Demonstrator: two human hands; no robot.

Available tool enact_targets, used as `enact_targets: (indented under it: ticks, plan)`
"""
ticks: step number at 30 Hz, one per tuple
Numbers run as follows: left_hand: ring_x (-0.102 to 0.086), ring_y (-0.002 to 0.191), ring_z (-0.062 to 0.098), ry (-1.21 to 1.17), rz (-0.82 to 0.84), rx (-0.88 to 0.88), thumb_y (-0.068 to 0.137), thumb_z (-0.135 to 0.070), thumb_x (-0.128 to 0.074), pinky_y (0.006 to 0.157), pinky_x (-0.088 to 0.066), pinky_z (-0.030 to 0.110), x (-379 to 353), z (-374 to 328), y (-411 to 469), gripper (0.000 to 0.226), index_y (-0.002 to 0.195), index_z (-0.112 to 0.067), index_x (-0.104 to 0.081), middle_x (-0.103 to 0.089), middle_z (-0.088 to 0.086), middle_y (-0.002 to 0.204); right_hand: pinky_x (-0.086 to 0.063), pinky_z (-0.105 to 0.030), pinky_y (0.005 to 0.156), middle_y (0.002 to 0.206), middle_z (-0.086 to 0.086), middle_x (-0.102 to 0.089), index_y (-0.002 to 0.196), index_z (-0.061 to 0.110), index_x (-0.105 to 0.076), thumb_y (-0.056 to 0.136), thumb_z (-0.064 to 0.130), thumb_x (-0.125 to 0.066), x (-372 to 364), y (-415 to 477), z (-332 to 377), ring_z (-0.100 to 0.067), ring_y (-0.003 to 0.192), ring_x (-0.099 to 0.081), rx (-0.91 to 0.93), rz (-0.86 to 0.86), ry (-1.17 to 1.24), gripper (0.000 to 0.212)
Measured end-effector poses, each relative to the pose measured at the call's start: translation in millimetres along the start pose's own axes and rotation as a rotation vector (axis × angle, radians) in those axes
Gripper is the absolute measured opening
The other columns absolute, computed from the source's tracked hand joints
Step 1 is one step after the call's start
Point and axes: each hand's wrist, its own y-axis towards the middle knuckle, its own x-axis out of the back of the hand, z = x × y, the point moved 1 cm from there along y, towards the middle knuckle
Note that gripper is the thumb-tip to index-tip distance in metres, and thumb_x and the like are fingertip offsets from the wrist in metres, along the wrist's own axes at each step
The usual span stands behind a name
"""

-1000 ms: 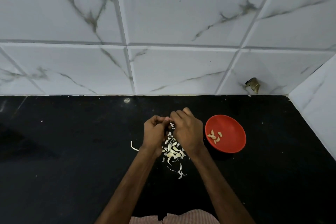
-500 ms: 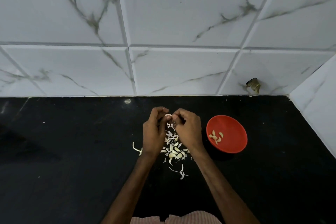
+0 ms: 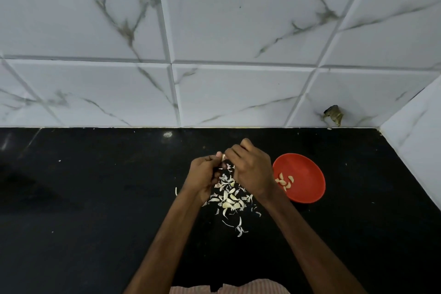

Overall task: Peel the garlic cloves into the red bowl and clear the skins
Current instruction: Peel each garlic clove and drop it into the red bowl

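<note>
Garlic clove (image 3: 223,157), seen from the head view, is pinched between my curled left hand (image 3: 202,174) and right hand (image 3: 253,169) above the skin pile (image 3: 229,199) so peelings land there, with the red bowl (image 3: 307,172) just beside my right wrist for dropping.

Bare arms, striped cloth at the bottom edge.
The left hand (image 3: 202,174) and right hand (image 3: 253,169) lead back into long, lean forearms, the left forearm (image 3: 167,234) and right forearm (image 3: 305,241) uncovered from wrist to frame edge. A pale thumbnail (image 3: 218,154) shows on the left hand. Low between the arms lies a garment (image 3: 257,288) in fine pink-and-white stripes, split by a dark gap.
</note>
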Motion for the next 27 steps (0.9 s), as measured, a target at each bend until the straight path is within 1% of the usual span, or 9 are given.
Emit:
enact_targets:
  ticks: [3, 5, 7, 9, 11, 14, 17, 23, 27]
  plan:
    - [-0.052, 0.054, 0.009, 0.142, -0.005, -0.259, 0.103, -0.013, -0.053, 0.045, -0.04, 0.017, -1.2, 1.0, -2.2, 0.019, 0.097, 0.0, -0.066, -0.064, 0.007, 0.071, -0.029, -0.017, 0.051, 0.071, 0.011, -0.06, 0.082, 0.016, -0.068, 0.083, 0.002, -0.067, -0.6, 2.5, 3.5, -0.009, 0.07, -0.05, -0.42, 0.057, 0.298, 0.015]
    - [-0.064, 0.069, 0.018, 0.181, 0.005, -0.365, 0.102, -0.01, -0.053, 0.06, -0.052, 0.024, 0.0, 0.6, -3.0, 0.017, 0.105, 0.005, -0.062, -0.068, 0.015, 0.079, -0.033, -0.02, 0.054, 0.072, 0.013, -0.059, 0.085, 0.019, -0.068, 0.09, 0.01, -0.067, -2.9, 2.3, 1.7, -0.006, 0.07, -0.051, -0.571, 0.069, 0.47, 0.011]
    - [-0.066, 0.073, 0.019, 0.21, -0.009, -0.372, 0.102, -0.009, -0.055, 0.064, -0.051, 0.024, 0.8, 4.0, -3.8, 0.016, 0.104, 0.004, -0.063, -0.07, 0.018, 0.081, -0.035, -0.023, 0.052, 0.072, 0.008, -0.062, 0.083, 0.016, -0.068, 0.086, 0.009, -0.069, -1.6, 0.4, 3.6, -0.011, 0.07, -0.055, -0.406, 0.013, 0.336, 0.008]
    - [-0.06, 0.066, 0.016, 0.194, -0.051, -0.266, 0.103, -0.013, -0.055, 0.058, -0.047, 0.022, -1.9, 9.6, -4.5, 0.02, 0.092, 0.0, -0.066, -0.068, 0.012, 0.074, -0.036, -0.024, 0.048, 0.071, 0.004, -0.062, 0.08, 0.015, -0.067, 0.078, 0.01, -0.077, -2.2, -3.6, 7.6, -0.016, 0.071, -0.057, -0.134, -0.013, 0.013, 0.01]
    - [-0.054, 0.065, 0.021, 0.165, -0.106, -0.187, 0.103, -0.016, -0.055, 0.057, -0.045, 0.027, -7.0, 13.0, -4.2, 0.028, 0.086, 0.003, -0.065, -0.062, 0.011, 0.072, -0.04, -0.024, 0.051, 0.073, 0.002, -0.062, 0.083, 0.015, -0.068, 0.077, 0.014, -0.081, -3.9, -5.4, 8.6, -0.018, 0.074, -0.058, -0.019, -0.006, -0.108, 0.014]
    - [-0.057, 0.064, 0.019, 0.099, -0.111, -0.185, 0.103, -0.016, -0.055, 0.054, -0.048, 0.027, -13.6, 9.8, -4.1, 0.027, 0.087, 0.004, -0.065, -0.063, 0.012, 0.073, -0.042, -0.025, 0.051, 0.074, 0.002, -0.063, 0.084, 0.015, -0.069, 0.077, 0.014, -0.083, -7.9, -4.3, 3.8, -0.018, 0.073, -0.058, -0.069, -0.027, -0.11, 0.016]
    - [-0.054, 0.061, 0.011, 0.016, -0.045, -0.121, 0.101, -0.019, -0.059, 0.046, -0.038, 0.023, -13.0, 6.2, -5.0, 0.019, 0.086, -0.008, -0.066, -0.067, 0.002, 0.074, -0.041, -0.024, 0.049, 0.076, 0.002, -0.065, 0.085, 0.013, -0.07, 0.077, 0.009, -0.078, -9.8, -1.4, -3.4, -0.018, 0.072, -0.059, -0.125, -0.052, -0.03, 0.012]
    - [-0.051, 0.061, 0.002, -0.013, 0.011, -0.129, 0.099, -0.014, -0.06, 0.045, -0.038, 0.017, -7.9, 7.9, -2.8, 0.018, 0.112, -0.009, -0.071, -0.069, -0.004, 0.083, -0.046, -0.022, 0.05, 0.082, 0.001, -0.068, 0.091, 0.011, -0.071, 0.084, 0.008, -0.067, -12.4, -5.9, -11.6, -0.016, 0.074, -0.06, -0.152, -0.057, 0.062, 0.008]
    - [-0.054, 0.065, 0.006, -0.017, -0.026, -0.158, 0.099, -0.016, -0.06, 0.047, -0.041, 0.02, -7.9, 9.7, -2.0, 0.015, 0.102, -0.011, -0.075, -0.07, -0.002, 0.082, -0.047, -0.021, 0.054, 0.084, -0.001, -0.068, 0.092, 0.009, -0.071, 0.091, 0.012, -0.052, -13.9, -8.9, -9.3, -0.016, 0.075, -0.06, -0.107, -0.048, 0.078, 0.019]
